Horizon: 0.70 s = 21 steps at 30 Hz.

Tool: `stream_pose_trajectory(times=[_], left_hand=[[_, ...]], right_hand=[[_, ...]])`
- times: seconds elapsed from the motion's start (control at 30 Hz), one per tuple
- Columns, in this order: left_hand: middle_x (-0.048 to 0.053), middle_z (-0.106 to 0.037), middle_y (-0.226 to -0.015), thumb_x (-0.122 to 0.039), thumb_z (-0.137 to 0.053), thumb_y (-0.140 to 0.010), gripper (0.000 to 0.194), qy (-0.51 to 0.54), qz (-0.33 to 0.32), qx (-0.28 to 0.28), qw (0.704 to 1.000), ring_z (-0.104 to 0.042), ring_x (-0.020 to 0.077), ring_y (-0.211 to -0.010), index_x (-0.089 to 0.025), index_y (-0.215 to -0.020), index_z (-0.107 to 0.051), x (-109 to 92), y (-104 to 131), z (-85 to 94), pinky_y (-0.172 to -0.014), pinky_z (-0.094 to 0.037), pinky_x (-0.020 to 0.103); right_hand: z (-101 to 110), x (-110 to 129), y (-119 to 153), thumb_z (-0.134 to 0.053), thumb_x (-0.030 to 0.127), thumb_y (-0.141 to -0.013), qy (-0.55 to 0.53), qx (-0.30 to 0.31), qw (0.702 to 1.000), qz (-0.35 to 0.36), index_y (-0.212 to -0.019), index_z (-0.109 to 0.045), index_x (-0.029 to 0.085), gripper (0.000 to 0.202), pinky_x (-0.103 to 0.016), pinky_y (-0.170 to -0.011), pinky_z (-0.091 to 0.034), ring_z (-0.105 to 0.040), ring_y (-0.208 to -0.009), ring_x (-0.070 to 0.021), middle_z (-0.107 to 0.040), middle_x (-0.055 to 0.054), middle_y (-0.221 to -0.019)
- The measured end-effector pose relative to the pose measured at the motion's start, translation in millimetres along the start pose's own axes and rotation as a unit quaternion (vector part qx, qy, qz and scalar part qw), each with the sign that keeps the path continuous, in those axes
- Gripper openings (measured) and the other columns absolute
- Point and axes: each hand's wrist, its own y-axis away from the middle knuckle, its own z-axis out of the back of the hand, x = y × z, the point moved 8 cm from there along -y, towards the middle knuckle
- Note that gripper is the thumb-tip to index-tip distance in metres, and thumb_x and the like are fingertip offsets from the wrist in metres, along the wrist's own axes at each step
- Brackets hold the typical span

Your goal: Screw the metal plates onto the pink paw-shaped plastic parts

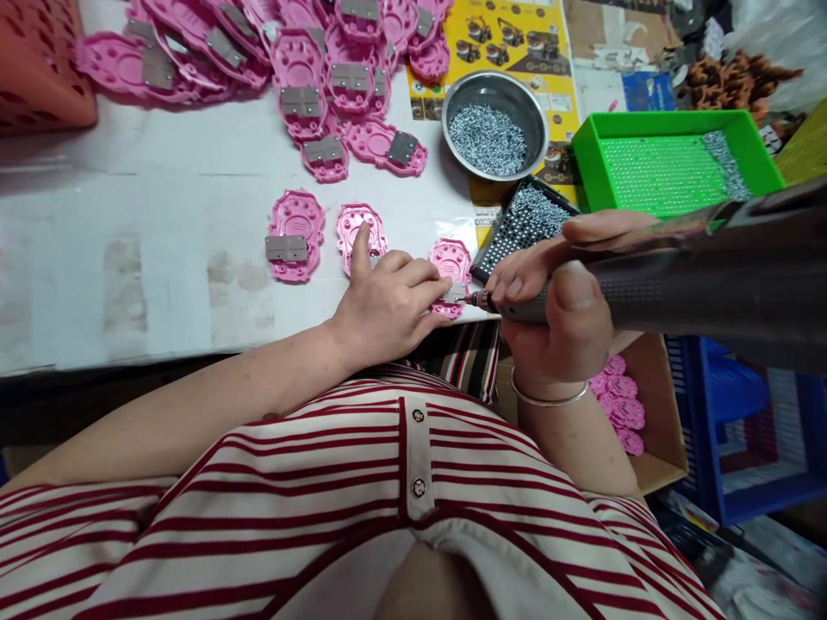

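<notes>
My right hand grips a dark electric screwdriver, held nearly level. Its bit meets the grey plate on a pink plastic casing at the table's front edge. My left hand steadies that casing, thumb and forefinger pressed at its left side. One outstretched finger of this hand rests over a second pink casing, partly covering it. Farther left lies a third pink casing with a grey plate across its lower half. Whether a screw sits under the bit is too small to tell.
Many pink casings are heaped at the back. A metal bowl of screws, a black perforated tray and a green tray stand right. An orange basket stands back left. Below is a cardboard box of pink parts.
</notes>
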Motion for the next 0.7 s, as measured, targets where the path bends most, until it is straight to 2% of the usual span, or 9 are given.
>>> stream_pose_trajectory(times=[0.1, 0.17, 0.37, 0.53, 0.7], left_hand=[[0.007, -0.074, -0.115, -0.042, -0.062, -0.096, 0.029, 0.003, 0.0, 0.0, 1.0, -0.062, 0.0302, -0.104, -0.026, -0.118, -0.074, 0.2, -0.2, 0.0, -0.116, -0.02, 0.077], [0.007, -0.074, -0.115, -0.043, -0.062, -0.096, 0.03, 0.004, 0.0, 0.001, 1.0, -0.062, 0.0302, -0.104, -0.026, -0.118, -0.074, 0.2, -0.3, -0.1, -0.116, -0.021, 0.077], [0.007, -0.074, -0.115, -0.04, -0.063, -0.096, 0.029, 0.004, -0.001, 0.001, 1.0, -0.062, 0.0295, -0.103, -0.025, -0.118, -0.074, -0.7, -0.6, 0.3, -0.115, -0.021, 0.078], [0.007, -0.074, -0.113, -0.038, -0.065, -0.095, 0.028, 0.0, -0.003, -0.004, 1.0, -0.063, 0.0295, -0.102, -0.024, -0.117, -0.074, -0.8, -0.5, 0.9, -0.115, -0.021, 0.079], [0.007, -0.074, -0.115, -0.039, -0.064, -0.096, 0.027, 0.001, 0.0, 0.001, 1.0, -0.063, 0.0295, -0.103, -0.026, -0.117, -0.074, -1.0, -0.8, 1.3, -0.116, -0.02, 0.079]], right_hand=[[1.8, 6.7, 0.1, -0.059, 0.059, -0.085, -0.017, -0.02, 0.998, 0.049, -0.11, -0.054, 0.04, 0.032, -0.029, -0.043, -0.04, -0.042, -0.043, -0.0106, -0.053, 0.003, -0.073], [0.0, 7.2, -0.2, -0.058, 0.06, -0.085, -0.011, -0.019, 0.998, 0.057, -0.111, -0.052, 0.04, 0.033, -0.029, -0.044, -0.04, -0.042, -0.044, -0.0108, -0.052, 0.004, -0.072], [-0.2, 6.8, -1.0, -0.06, 0.06, -0.085, 0.005, -0.026, 0.999, 0.039, -0.111, -0.058, 0.04, 0.033, -0.032, -0.046, -0.042, -0.045, -0.047, -0.0114, -0.059, 0.002, -0.084], [2.7, 6.3, 0.8, -0.059, 0.057, -0.086, 0.034, -0.03, 0.999, 0.018, -0.111, -0.057, 0.04, 0.03, -0.035, -0.055, -0.049, -0.049, -0.053, -0.0154, -0.052, 0.002, -0.072], [1.8, 6.6, -1.6, -0.06, 0.064, -0.082, 0.014, -0.039, 0.998, 0.043, -0.109, -0.06, 0.04, 0.036, -0.032, -0.044, -0.043, -0.046, -0.049, -0.011, -0.062, 0.001, -0.091]])
